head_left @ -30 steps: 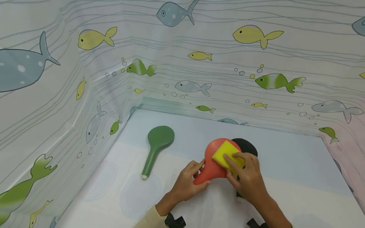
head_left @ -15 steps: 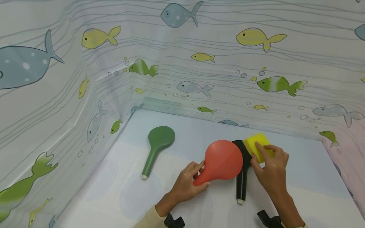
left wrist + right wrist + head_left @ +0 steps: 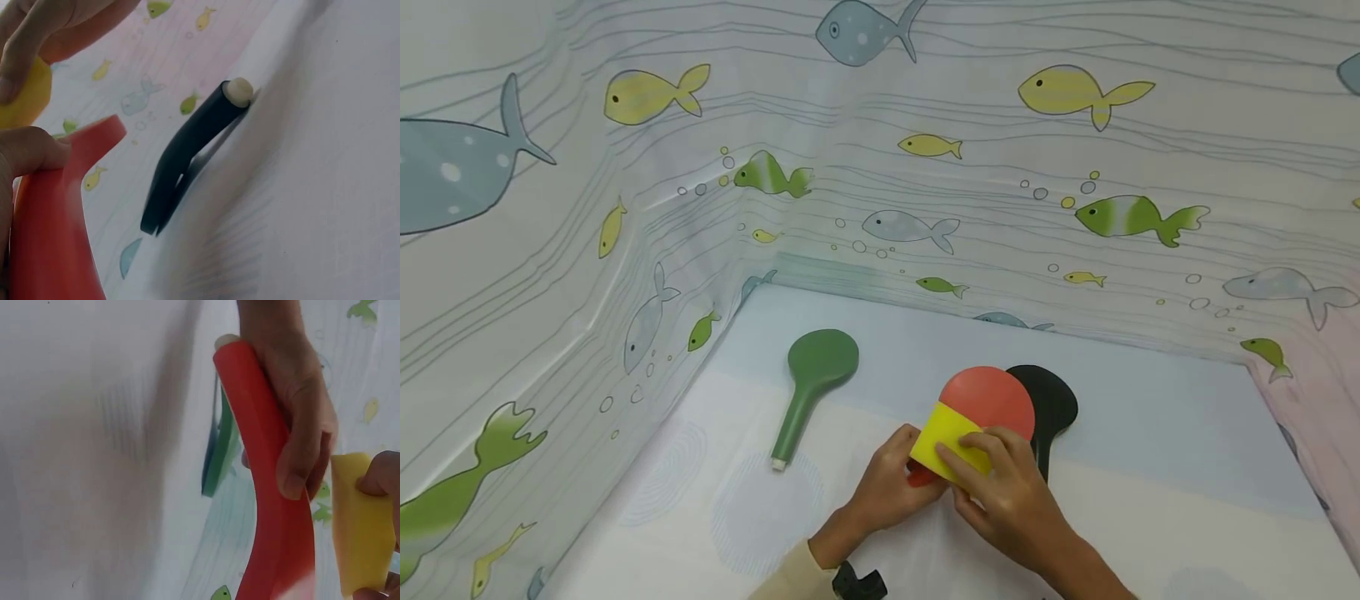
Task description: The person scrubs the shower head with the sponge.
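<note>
A red paddle-shaped object is gripped near its handle by my left hand; its round head points away from me. My right hand pinches a yellow sponge over the lower part of the red object in the head view. The right wrist view shows the left hand around the red handle, with the sponge beside it. In the left wrist view the sponge is at the left edge above the red object.
A green paddle-shaped object lies on the table to the left. A black one lies partly behind the red one, to its right. Fish-patterned cloth rises around the table's back and sides.
The right hand moved the sponge from the red head out to the right, over the black object, then back left and down to the red object's lower part. The left hand kept its grip.
</note>
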Demonstrator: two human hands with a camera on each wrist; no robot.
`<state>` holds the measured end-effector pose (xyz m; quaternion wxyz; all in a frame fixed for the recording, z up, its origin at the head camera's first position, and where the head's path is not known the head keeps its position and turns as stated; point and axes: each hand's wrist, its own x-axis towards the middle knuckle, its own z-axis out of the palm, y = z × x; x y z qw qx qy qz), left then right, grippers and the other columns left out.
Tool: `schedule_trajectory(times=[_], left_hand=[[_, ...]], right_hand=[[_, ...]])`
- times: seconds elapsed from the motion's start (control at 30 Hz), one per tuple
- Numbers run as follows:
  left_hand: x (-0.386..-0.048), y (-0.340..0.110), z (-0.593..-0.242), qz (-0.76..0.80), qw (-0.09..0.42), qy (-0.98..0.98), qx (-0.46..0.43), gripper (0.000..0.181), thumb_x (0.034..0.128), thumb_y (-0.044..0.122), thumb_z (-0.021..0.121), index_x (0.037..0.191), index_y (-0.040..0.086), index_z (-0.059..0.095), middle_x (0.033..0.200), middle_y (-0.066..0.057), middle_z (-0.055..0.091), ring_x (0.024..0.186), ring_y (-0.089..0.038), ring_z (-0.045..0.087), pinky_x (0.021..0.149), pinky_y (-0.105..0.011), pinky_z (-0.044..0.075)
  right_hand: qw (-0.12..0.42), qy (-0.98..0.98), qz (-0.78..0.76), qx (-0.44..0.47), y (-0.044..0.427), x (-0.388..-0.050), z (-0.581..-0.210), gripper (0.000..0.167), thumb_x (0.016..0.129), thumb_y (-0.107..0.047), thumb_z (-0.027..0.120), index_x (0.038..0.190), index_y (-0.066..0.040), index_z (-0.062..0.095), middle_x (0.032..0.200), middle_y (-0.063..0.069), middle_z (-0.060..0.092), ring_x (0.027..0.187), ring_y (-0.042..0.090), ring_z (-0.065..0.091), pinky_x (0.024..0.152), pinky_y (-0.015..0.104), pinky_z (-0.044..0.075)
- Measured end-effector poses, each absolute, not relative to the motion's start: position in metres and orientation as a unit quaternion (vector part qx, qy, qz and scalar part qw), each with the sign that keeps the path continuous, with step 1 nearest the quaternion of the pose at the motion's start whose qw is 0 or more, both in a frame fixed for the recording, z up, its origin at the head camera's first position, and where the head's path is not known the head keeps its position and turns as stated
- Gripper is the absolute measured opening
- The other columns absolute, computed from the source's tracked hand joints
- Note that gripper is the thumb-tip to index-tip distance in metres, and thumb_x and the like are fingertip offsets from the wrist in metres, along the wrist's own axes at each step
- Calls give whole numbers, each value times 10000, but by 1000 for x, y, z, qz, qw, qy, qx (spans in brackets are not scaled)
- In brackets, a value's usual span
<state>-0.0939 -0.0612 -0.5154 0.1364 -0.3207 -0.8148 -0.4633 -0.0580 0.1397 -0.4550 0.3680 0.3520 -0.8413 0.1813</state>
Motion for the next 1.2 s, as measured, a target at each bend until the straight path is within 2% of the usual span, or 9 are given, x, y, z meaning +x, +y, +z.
schedule_trajectory(times=[0.17,0.33,0.5,0.67,0.8,0.93,1.07,1.13,1.2], left_hand=[[-93,-60,-514,-475,117,-815,-310,473,806,227,844,1190,82,609,1040,-15,584,822,-46,547,725,-163,528],[-91,-60,-512,-469,117,-814,-323,471,800,260,850,1175,72,634,1030,-3,579,809,-39,528,701,-138,507],[-91,-60,-511,-458,131,-808,-347,618,801,219,847,1322,3,594,1040,-30,583,821,-58,553,718,-112,508],[-89,-60,-511,-437,148,-811,-360,711,802,189,842,1412,2,528,1045,-33,575,844,-72,540,740,-73,468],[-88,-60,-512,-423,166,-810,-372,725,793,177,846,1416,-2,521,1049,-30,558,876,-80,518,752,-63,437],[-87,-60,-512,-419,172,-809,-375,736,794,180,846,1424,0,512,1062,-29,556,907,-88,516,763,-69,438],[-88,-61,-511,-427,168,-809,-368,736,800,181,841,1434,16,505,1070,-30,565,930,-90,550,767,-76,467],[-88,-61,-511,-430,170,-809,-362,740,795,176,844,1435,18,507,1062,-30,569,929,-90,562,758,-79,475],[-89,-61,-512,-430,178,-810,-358,746,782,170,853,1427,13,514,1048,-33,571,916,-90,569,744,-82,480]], right_hand=[[351,-848,162,361,138,-66,-456,393,999,-295,425,1201,-157,732,1083,128,630,1045,356,544,804,476,540],[364,-849,147,354,147,-74,-453,397,1009,-307,425,1175,-132,741,1069,149,628,1022,380,544,809,485,510],[382,-845,139,346,154,-84,-446,405,1023,-315,423,1173,-118,743,1065,170,626,1007,396,541,796,488,473],[393,-851,143,319,165,-93,-441,407,1021,-323,435,1169,-102,743,1071,199,619,1008,418,525,806,524,482],[400,-859,147,285,179,-105,-438,411,1009,-309,441,1191,-74,724,1078,235,596,993,443,503,788,534,473],[403,-877,155,212,198,-117,-436,361,931,-193,565,1233,-36,686,1097,294,556,985,482,469,784,562,403],[399,-896,158,117,214,-120,-433,449,821,-61,699,1264,-5,651,1132,326,525,1025,501,428,798,591,356],[400,-896,168,97,216,-117,-430,463,813,-56,713,1267,1,649,1143,330,523,1043,500,414,789,578,361],[403,-890,179,113,211,-110,-426,427,860,-120,672,1269,-2,652,1143,326,529,1053,494,423,772,558,374]])
